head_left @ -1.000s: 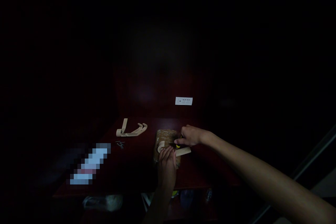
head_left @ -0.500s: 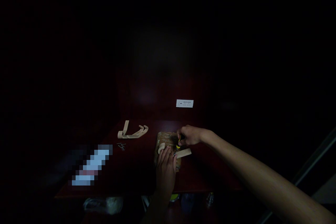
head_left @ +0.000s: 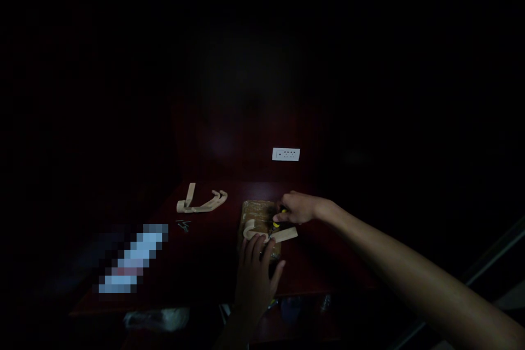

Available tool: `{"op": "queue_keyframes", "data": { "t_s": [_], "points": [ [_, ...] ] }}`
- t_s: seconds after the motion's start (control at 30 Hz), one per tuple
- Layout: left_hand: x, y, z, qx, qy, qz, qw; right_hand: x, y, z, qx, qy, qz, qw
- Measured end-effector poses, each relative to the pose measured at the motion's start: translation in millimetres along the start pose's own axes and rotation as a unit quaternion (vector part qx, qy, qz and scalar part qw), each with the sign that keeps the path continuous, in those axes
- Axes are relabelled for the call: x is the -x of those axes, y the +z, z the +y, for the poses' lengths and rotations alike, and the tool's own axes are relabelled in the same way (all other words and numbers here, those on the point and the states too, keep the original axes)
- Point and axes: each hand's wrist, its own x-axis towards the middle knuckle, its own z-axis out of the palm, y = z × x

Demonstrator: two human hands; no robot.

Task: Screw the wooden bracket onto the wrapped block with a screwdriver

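A pale wooden hook-shaped strip lies across a worn brown board on the dark red table. My left hand rests its fingertips on the strip's near edge, fingers spread and thumb held out to the side. In my right hand, closed around its handle, is a yellow-and-black screwdriver. Its tip points down at the strip, close to my left fingertips. Whether the tip touches a screw is too dark and small to tell.
More curved pale wooden pieces lie at the table's back left, with several screws in front of them. A blurred-out bright rectangle sits near the left edge. A white socket panel is on the back wall. Plastic-wrapped items show below the tabletop.
My left thumb has swung away from the fingers, and the hand has slid back a little, uncovering more of the strip. My right hand keeps its hold on the screwdriver. The view has shifted slightly.
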Motion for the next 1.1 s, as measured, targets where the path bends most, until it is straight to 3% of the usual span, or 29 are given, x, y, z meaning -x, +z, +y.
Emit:
{"op": "queue_keyframes", "data": {
  "t_s": [0.13,0.3,0.5,0.77,0.97,1.1],
  "points": [
    [-2,-1.5,4,-0.001,-0.005,0.009,1.000,1,-3,-5,0.026,0.014,-0.010,1.000],
    [-5,-5.2,8,0.021,-0.025,0.003,0.999,-2,-5,-7,-0.019,0.037,-0.022,0.999],
    [-7,-5.3,8,0.020,-0.022,0.005,1.000,-4,-1,0,-0.026,0.008,-0.018,0.999],
    [-6,-5.1,8,0.019,-0.021,0.006,1.000,-7,-3,-7,0.037,0.032,-0.022,0.999],
    [-5,-4.6,8,0.013,-0.017,0.006,1.000,-12,4,4,-0.026,-0.005,-0.018,1.000],
    [-5,-4.4,8,0.011,-0.026,-0.005,1.000,-10,4,7,-0.003,-0.028,0.018,0.999]
  ]
}}
